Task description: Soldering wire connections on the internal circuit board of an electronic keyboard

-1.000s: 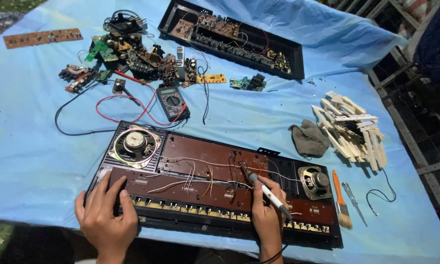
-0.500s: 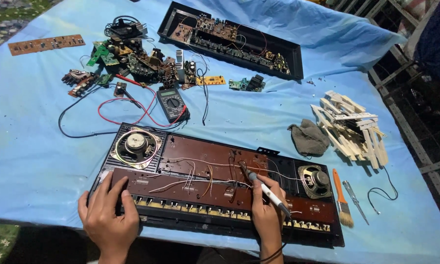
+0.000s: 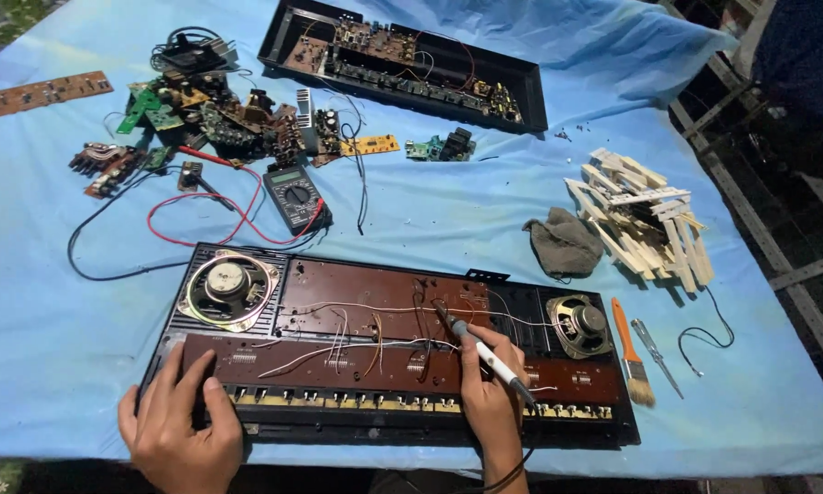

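An opened electronic keyboard chassis lies at the near table edge, its brown circuit boards, thin wires and two speakers exposed. My left hand rests flat on the chassis's near left corner, fingers spread. My right hand holds a pen-shaped soldering iron with a white handle. Its tip touches the brown board near the middle, among the wires. A dark cord runs from the iron past my wrist.
A multimeter with red and black leads sits behind the chassis. Loose circuit boards are heaped at the far left. A second open black casing lies at the back. A grey rag, white keys, brush and screwdriver lie right.
The view has shifted slightly. Both hands stay in place on the chassis, and the iron's tip stays at the same spot on the board.
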